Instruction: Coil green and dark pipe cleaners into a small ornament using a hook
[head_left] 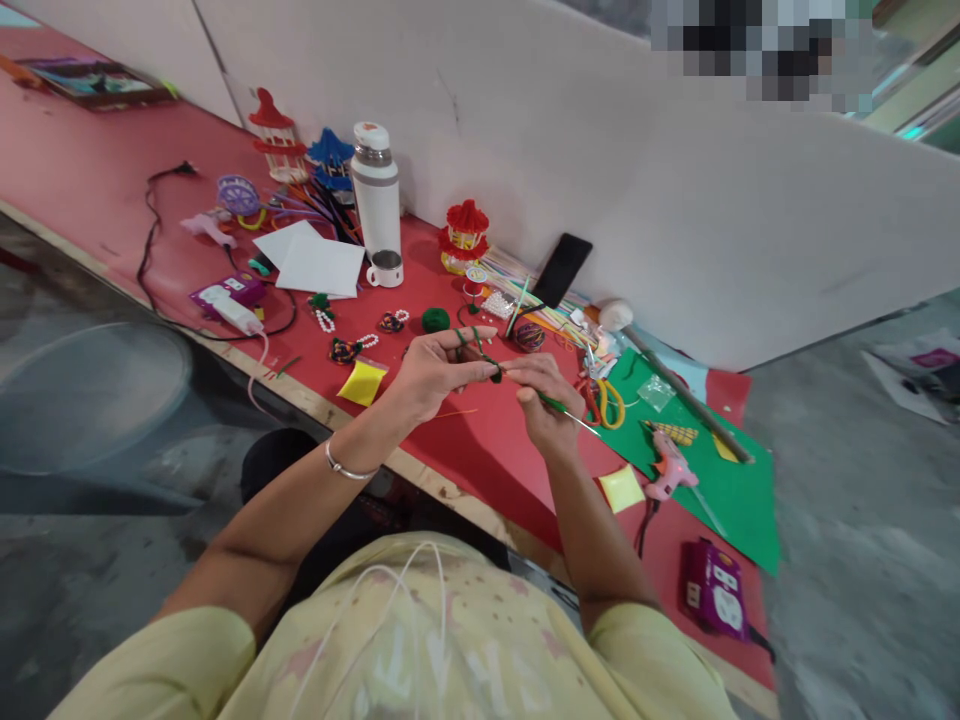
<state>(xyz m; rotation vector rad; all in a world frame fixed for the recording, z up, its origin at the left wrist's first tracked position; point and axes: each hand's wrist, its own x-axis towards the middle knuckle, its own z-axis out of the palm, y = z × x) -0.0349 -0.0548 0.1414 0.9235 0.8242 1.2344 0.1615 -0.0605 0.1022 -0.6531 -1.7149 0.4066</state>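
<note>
My left hand (429, 380) is closed in a pinch on a small dark green crochet piece (496, 375). Green yarn (460, 342) loops round its raised fingers. Opposite it, my right hand (553, 415) grips a crochet hook (583, 422) with a green handle, its thin metal end sticking out past the palm. The working tip at the piece is hidden by fingers. Just beyond my left hand lies a green yarn ball (435, 320). A multicoloured yarn ball (529, 336) rests behind my right hand.
A white flask (378, 210) stands near the partition, beside white paper (321, 262). To the right are scissors (611, 403), a phone (564, 268), a pink glue gun (670, 468) on a green sheet (759, 500), and a purple power box (716, 590). A grey drum (112, 400) stands left.
</note>
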